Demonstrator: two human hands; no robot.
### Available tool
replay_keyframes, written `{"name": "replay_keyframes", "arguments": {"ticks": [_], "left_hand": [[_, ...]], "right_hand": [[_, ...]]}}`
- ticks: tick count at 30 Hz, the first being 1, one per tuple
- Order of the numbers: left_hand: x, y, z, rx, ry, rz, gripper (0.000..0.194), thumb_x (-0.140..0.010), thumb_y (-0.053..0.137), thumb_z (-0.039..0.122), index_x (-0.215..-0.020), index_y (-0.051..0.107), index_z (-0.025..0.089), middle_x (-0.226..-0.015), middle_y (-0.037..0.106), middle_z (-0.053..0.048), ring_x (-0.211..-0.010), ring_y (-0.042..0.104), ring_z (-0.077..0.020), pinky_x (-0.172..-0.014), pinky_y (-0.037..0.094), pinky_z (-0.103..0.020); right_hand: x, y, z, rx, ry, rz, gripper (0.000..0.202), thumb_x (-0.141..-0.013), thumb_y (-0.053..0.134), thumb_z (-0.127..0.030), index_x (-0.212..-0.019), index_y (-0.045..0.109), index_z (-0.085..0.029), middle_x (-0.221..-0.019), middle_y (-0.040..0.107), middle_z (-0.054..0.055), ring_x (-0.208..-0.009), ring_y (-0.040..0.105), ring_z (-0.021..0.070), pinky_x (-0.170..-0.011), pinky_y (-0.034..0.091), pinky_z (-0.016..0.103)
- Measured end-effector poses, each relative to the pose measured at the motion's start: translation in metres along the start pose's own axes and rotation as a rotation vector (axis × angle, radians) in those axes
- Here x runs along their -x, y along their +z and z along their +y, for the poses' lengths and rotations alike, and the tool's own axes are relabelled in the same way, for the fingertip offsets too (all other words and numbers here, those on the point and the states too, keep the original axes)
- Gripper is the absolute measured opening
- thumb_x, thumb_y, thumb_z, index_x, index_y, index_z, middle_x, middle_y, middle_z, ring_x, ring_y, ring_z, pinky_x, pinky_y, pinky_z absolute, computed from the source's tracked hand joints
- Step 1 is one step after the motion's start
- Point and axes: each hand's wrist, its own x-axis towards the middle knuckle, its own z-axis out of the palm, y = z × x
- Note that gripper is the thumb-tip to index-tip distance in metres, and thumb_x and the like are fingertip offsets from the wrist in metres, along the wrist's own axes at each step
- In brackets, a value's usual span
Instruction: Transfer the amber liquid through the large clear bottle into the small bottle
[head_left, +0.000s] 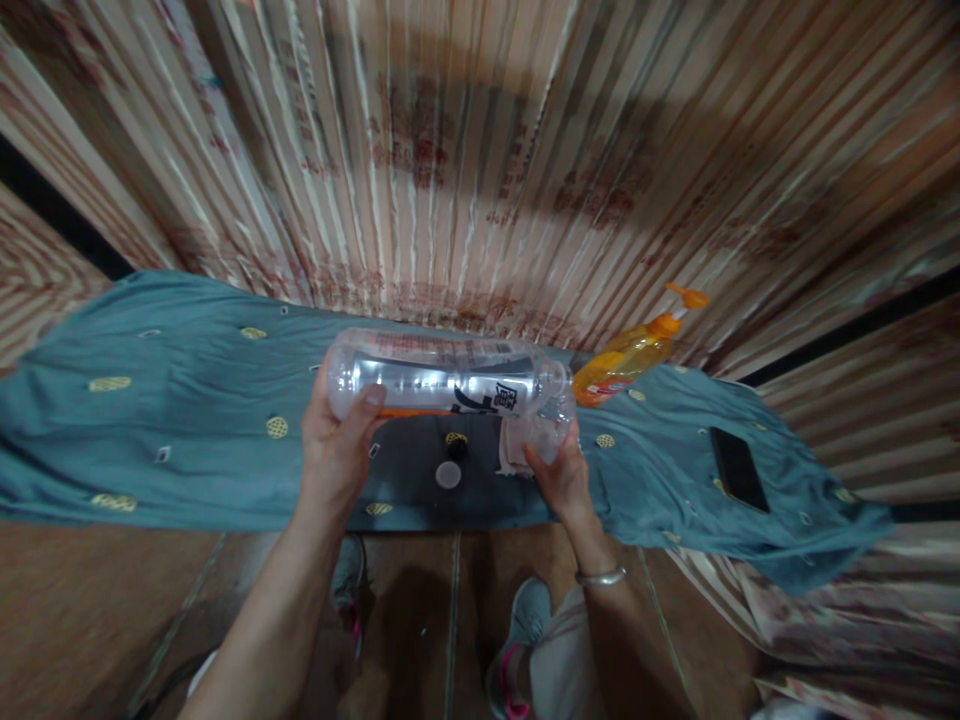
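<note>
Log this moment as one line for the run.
left hand: gripping labelled bottle | right hand: holding clear plastic at bottle's right end | nearby: orange pump bottle, phone

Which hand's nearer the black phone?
Right. The right hand is at the clear bottle's phone-side end, left of the phone in view; the left hand grips the opposite end, farther left.

Left fingers around labelled bottle, right fingers holding clear plastic, pump bottle nearby
</note>
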Motion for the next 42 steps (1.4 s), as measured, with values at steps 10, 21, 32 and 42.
{"name": "replay_keyframes", "arguments": {"ticks": [10,21,32,42], "left_hand": [[-0.0011,0.0016,0.0007,0.026,-0.014,0.019,0.064,-0.064,0.086,0.048,-0.12,0.063,0.026,-0.113,0.073,-0.006,-0.103,0.072,-0.0296,-0.081,0.066,-0.041],[-0.0023,0.0004,-0.0009,0.035,0.001,0.002,0.062,-0.065,0.086,0.049,-0.119,0.064,0.026,-0.114,0.073,-0.006,-0.102,0.073,-0.0305,-0.078,0.067,-0.042],[-0.0036,-0.0027,-0.0055,0.032,0.018,-0.005,0.059,-0.066,0.086,0.049,-0.117,0.065,0.026,-0.11,0.073,-0.006,-0.1,0.073,-0.0292,-0.077,0.066,-0.04],[-0.0022,0.0008,-0.0023,0.064,-0.004,0.018,0.062,-0.062,0.089,0.049,-0.114,0.065,0.027,-0.11,0.073,-0.005,-0.1,0.072,-0.0295,-0.076,0.067,-0.041]], "right_hand": [[-0.0006,0.0012,0.0011,-0.01,-0.005,0.005,0.081,-0.078,0.068,-0.04,-0.148,0.037,-0.013,-0.123,0.071,0.018,-0.104,0.072,0.0327,-0.086,0.059,0.044],[0.0002,-0.0013,-0.0003,-0.03,-0.018,-0.016,0.08,-0.08,0.066,-0.04,-0.149,0.036,-0.014,-0.126,0.069,0.019,-0.11,0.071,0.0331,-0.09,0.058,0.047],[0.0003,-0.0009,-0.0019,-0.006,0.014,-0.021,0.084,-0.079,0.065,-0.045,-0.15,0.034,-0.012,-0.129,0.069,0.021,-0.113,0.07,0.0337,-0.094,0.056,0.046],[-0.0005,-0.0011,-0.0028,-0.012,0.038,-0.021,0.086,-0.077,0.064,-0.046,-0.149,0.034,-0.011,-0.129,0.068,0.022,-0.114,0.069,0.0359,-0.094,0.056,0.048]]}}
